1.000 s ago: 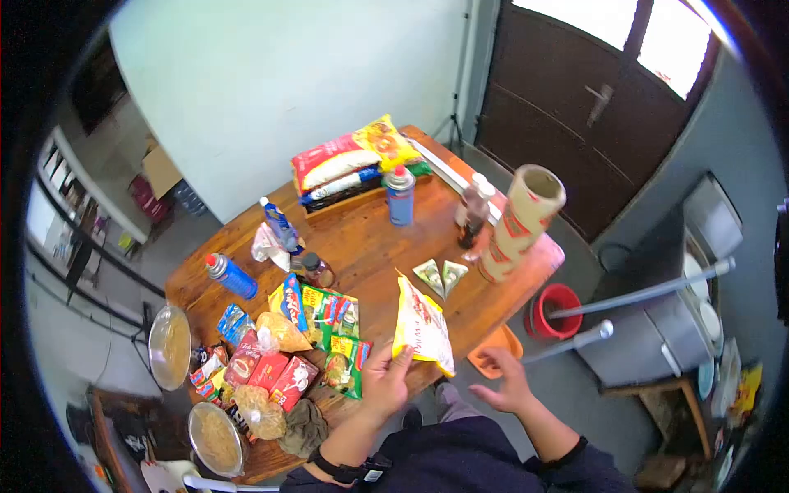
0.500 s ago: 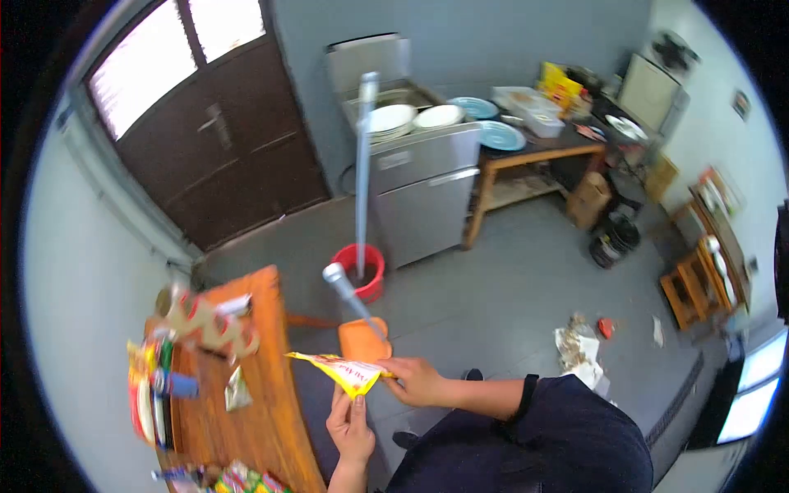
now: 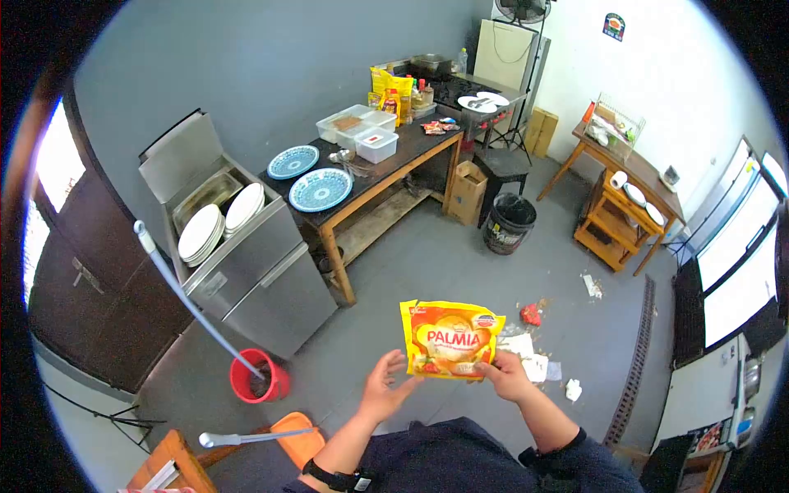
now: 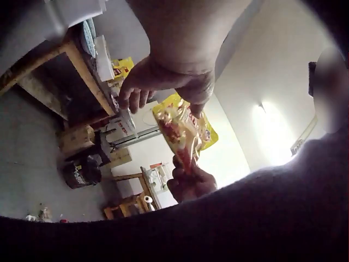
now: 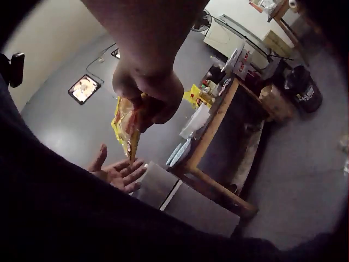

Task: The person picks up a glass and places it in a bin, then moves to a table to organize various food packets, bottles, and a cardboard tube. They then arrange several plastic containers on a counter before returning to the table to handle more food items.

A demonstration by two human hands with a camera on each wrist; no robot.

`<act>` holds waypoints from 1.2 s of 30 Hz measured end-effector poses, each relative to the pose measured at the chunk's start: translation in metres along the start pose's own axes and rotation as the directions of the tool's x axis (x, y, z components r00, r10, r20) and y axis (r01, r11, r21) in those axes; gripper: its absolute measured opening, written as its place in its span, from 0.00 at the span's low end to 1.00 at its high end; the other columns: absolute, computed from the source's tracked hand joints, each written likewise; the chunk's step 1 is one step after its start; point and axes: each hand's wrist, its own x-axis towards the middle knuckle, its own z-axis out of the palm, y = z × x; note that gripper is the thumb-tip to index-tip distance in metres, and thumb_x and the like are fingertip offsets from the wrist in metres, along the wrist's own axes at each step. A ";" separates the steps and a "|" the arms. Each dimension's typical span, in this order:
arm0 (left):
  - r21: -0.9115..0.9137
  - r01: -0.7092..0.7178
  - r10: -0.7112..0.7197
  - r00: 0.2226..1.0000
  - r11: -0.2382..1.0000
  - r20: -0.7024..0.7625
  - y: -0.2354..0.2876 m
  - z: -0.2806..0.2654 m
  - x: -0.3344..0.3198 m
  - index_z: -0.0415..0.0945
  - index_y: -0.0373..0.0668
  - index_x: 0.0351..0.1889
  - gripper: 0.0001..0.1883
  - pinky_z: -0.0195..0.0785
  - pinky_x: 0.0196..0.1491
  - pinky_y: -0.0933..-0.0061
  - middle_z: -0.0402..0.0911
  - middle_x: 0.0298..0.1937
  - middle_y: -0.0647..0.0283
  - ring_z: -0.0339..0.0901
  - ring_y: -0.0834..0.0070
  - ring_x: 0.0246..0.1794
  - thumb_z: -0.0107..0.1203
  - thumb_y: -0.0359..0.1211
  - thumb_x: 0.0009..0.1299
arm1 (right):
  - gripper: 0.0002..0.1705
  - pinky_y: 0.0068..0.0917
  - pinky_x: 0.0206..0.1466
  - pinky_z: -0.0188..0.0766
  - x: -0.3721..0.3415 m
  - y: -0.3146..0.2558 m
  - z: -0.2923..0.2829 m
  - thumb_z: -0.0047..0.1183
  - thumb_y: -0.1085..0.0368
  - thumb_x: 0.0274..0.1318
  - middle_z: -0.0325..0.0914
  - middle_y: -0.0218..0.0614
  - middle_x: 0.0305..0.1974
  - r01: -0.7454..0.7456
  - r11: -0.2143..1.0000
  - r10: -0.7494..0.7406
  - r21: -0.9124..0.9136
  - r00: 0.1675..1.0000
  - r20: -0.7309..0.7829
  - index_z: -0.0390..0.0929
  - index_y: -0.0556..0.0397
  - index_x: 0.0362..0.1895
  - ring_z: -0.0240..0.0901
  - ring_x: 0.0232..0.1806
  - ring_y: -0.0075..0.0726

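Observation:
A yellow and red packet marked PALMIA (image 3: 452, 341) is held up in front of the body, its printed face towards the head camera. My right hand (image 3: 508, 376) pinches its lower right corner, thumb on the front. On the other side my left hand (image 3: 385, 388) has its fingers spread, close to the packet's lower left edge. The right wrist view shows the left palm (image 5: 117, 174) open beside the packet (image 5: 125, 128), with the right hand (image 5: 150, 101) gripping its top there.
A red bucket (image 3: 275, 384) holding a long pole and an orange dustpan (image 3: 301, 440) are at the left. Behind stand a steel cabinet (image 3: 283, 287) with plates and a dark-topped table (image 3: 386, 168) with blue plates and containers. Litter (image 3: 526, 355) lies on the floor beyond the packet.
The view has swung right, away from the wooden table to the kitchen side. The packet turned its printed face up; my left hand let go while my right hand, which took hold earlier, keeps it.

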 end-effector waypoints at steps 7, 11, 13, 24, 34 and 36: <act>-0.064 0.195 -0.174 0.954 0.979 0.245 0.000 0.000 0.111 0.73 0.35 0.38 0.10 0.66 0.40 0.79 0.77 0.36 0.64 0.72 0.82 0.35 0.55 0.29 0.59 | 0.10 0.21 0.42 0.65 0.103 -0.008 -0.014 0.47 0.68 0.53 0.75 0.30 0.35 -0.075 0.964 0.027 0.256 0.983 0.183 0.73 0.58 0.39 0.67 0.37 0.21; -0.183 0.196 -0.153 0.963 0.963 0.223 0.002 -0.009 0.222 0.74 0.34 0.36 0.09 0.67 0.38 0.80 0.78 0.34 0.64 0.72 0.83 0.33 0.54 0.28 0.59 | 0.10 0.20 0.42 0.64 0.210 -0.002 -0.024 0.50 0.68 0.51 0.75 0.29 0.34 -0.072 0.974 0.025 0.216 0.977 0.211 0.73 0.57 0.39 0.67 0.35 0.20; -0.135 0.166 -0.127 0.957 0.977 0.261 0.011 -0.012 0.279 0.74 0.34 0.36 0.09 0.67 0.38 0.80 0.78 0.34 0.65 0.72 0.83 0.33 0.54 0.28 0.60 | 0.10 0.20 0.42 0.64 0.262 -0.008 -0.036 0.51 0.68 0.50 0.75 0.29 0.34 -0.065 0.996 0.050 0.066 0.976 0.214 0.73 0.56 0.39 0.67 0.36 0.19; 0.132 0.221 -0.258 0.815 0.966 0.518 0.038 0.033 0.508 0.77 0.36 0.31 0.08 0.66 0.37 0.81 0.78 0.30 0.65 0.72 0.83 0.30 0.54 0.32 0.59 | 0.09 0.20 0.40 0.65 0.425 -0.027 -0.107 0.49 0.75 0.47 0.74 0.29 0.34 -0.077 0.963 0.104 0.260 0.990 -0.090 0.74 0.58 0.36 0.68 0.36 0.22; 0.236 0.123 -0.213 0.888 0.964 0.407 -0.001 0.101 0.698 0.62 0.45 0.52 0.28 0.63 0.42 0.74 0.68 0.49 0.60 0.71 0.74 0.43 0.61 0.35 0.53 | 0.04 0.22 0.25 0.67 0.594 0.033 -0.241 0.46 0.75 0.49 0.74 0.34 0.24 0.037 0.910 0.157 0.412 0.891 -0.426 0.73 0.60 0.30 0.69 0.21 0.26; 0.203 0.176 -0.237 0.912 0.963 0.335 0.003 0.110 0.739 0.62 0.44 0.52 0.28 0.64 0.41 0.75 0.68 0.48 0.59 0.71 0.74 0.43 0.61 0.34 0.54 | 0.04 0.21 0.25 0.67 0.638 0.042 -0.279 0.46 0.75 0.48 0.74 0.34 0.25 0.065 0.948 0.085 0.312 0.892 -0.444 0.73 0.60 0.29 0.69 0.21 0.25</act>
